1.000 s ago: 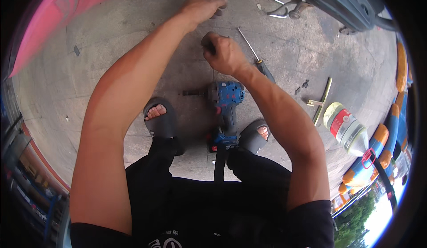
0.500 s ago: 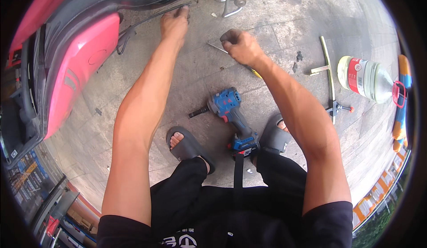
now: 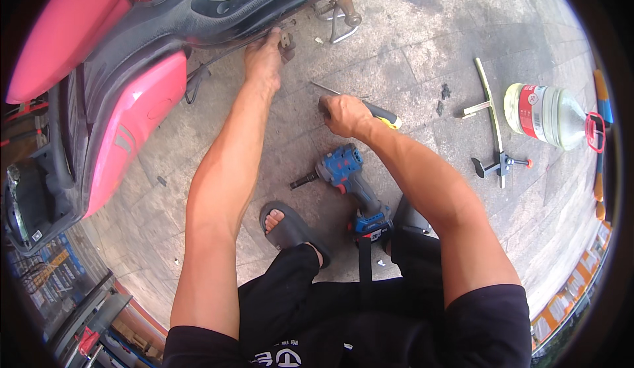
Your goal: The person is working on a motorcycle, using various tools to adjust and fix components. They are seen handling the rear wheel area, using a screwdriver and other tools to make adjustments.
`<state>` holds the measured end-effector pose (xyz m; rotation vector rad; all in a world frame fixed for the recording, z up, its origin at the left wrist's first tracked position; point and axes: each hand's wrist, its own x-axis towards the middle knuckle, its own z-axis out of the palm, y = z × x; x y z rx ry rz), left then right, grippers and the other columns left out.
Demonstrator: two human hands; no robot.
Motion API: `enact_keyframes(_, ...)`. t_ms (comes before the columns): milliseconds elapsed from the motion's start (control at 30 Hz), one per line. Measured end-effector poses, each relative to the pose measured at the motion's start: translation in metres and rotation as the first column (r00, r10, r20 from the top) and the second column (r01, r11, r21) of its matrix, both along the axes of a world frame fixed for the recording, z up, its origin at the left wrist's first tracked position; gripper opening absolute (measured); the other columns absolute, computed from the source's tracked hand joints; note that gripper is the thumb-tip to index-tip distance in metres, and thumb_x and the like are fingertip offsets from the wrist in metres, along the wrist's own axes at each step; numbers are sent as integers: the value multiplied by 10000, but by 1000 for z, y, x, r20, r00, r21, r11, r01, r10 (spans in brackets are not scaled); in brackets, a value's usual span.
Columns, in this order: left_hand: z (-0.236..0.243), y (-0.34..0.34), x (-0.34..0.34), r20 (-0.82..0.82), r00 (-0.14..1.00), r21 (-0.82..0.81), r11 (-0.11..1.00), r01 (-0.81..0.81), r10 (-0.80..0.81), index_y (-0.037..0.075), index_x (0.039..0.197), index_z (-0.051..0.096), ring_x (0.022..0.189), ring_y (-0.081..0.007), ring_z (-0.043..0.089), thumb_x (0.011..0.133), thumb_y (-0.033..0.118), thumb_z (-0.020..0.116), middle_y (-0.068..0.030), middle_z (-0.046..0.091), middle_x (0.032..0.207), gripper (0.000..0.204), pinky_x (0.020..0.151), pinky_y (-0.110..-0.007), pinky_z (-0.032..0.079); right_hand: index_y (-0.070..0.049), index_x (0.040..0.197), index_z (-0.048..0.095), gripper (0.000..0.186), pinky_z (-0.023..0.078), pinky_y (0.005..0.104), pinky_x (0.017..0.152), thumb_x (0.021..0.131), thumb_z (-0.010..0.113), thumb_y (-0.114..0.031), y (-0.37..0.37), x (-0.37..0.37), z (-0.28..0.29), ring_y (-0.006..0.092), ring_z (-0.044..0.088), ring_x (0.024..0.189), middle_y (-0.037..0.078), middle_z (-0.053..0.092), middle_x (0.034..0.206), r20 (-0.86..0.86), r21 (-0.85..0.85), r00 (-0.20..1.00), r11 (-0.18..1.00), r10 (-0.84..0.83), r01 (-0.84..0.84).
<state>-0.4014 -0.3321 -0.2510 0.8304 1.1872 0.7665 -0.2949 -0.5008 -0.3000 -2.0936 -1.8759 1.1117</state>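
Observation:
Up by the scooter's lower edge, my left hand (image 3: 262,64) is closed on a small brownish metal part (image 3: 286,46), which sticks out past the fingers on the right. A thin black cable (image 3: 231,52) runs along the scooter's edge to that hand. My right hand (image 3: 346,114) is curled into a fist above the paving, fingertips dark with dirt; whatever it may hold is hidden. Behind its knuckles lies a screwdriver (image 3: 382,112) with a dark and yellow handle. Nearer to me, a blue cordless impact wrench (image 3: 345,163) with a black socket lies between my feet.
A pink and black scooter (image 3: 142,124) fills the left side. Its metal stand (image 3: 346,15) reaches the ground ahead. To the right are a clamp-like bar tool (image 3: 490,104) and a large clear bottle (image 3: 543,115) of pale liquid. Small dark scraps (image 3: 444,93) lie nearby.
My right hand has drawn back toward me, uncovering the screwdriver's handle. My left hand has come slightly nearer, and the brownish metal part now shows beside it. The whole view has shifted a little.

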Motion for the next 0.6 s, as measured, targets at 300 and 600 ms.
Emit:
enact_keyframes(300, 1, 3, 9, 113, 991, -38, 997, -69, 73, 19, 1186, 601, 994, -319, 727, 1055, 170, 598, -157, 728, 1100, 200, 799, -439, 583, -51, 1093, 648, 307, 571, 502, 842, 840, 679, -221, -13, 3, -13, 417, 706, 976, 219, 730, 1000, 11, -4, 997, 997, 77, -77)
enact_keyframes(600, 4, 16, 7, 147, 989, -55, 998, 3, 5, -18, 1204, 563, 1074, -323, 687, 1095, 194, 503, -175, 711, 1127, 246, 885, -430, 552, -49, 1110, 717, 334, 551, 450, 953, 875, 668, -281, 10, 10, -2, 404, 695, 1061, 230, 736, 1078, -324, 48, 915, 961, -242, 271)
